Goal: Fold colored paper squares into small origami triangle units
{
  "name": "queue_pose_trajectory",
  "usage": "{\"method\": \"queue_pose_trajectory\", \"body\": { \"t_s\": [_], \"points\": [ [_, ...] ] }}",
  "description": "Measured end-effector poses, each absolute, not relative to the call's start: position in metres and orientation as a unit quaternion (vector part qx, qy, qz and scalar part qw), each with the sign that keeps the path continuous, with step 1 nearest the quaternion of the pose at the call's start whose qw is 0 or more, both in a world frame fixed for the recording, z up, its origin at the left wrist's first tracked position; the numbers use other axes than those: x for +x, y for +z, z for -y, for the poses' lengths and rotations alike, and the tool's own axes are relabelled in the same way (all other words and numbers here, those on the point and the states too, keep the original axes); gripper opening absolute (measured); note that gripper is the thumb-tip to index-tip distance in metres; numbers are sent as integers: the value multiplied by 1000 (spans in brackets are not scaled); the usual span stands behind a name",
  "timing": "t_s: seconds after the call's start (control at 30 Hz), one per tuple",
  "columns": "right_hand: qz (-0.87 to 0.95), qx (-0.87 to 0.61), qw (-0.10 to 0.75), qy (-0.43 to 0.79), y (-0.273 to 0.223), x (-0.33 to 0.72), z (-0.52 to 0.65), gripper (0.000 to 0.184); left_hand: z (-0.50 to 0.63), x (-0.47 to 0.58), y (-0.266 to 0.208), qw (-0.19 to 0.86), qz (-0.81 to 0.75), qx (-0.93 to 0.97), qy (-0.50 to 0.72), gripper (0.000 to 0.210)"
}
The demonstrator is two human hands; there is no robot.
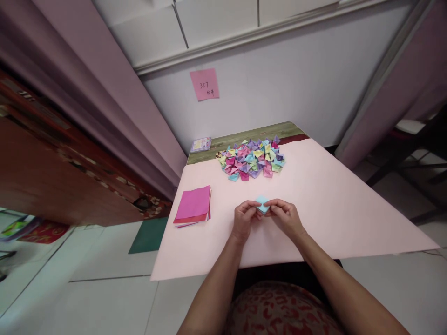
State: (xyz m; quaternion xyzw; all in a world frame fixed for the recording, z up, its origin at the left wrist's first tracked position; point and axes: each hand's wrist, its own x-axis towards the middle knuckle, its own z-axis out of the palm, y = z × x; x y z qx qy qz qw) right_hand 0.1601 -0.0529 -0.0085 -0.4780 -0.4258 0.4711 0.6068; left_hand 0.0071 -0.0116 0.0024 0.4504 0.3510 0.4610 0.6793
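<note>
Light-blue folded paper (262, 205) is on the near side of the heap of folded paper pieces (253, 158), apart from it; cannot tell if it touches the table covering. Left hand (243, 216): thumb and index finger closed on one end. Right hand (284, 216): matching pinch on the opposite end, presumably to steady the creases evenly. Magenta-topped paper stack (193, 204): left of and nearer than the heap, probably for easy left-hand reach.
</note>
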Motion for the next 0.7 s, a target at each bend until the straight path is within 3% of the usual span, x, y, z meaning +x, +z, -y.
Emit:
{"method": "queue_pose_trajectory", "body": {
  "t_s": [0.47, 0.7],
  "points": [
    [462, -557, 592, 354, -17, 155, 53, 33, 12, 11, -4, 615, -382, 487, 488, 37],
    [508, -602, 568, 237, -13, 155, 53, 19, 13, 12, -11, 549, -417, 535, 488, 25]
  ]
}}
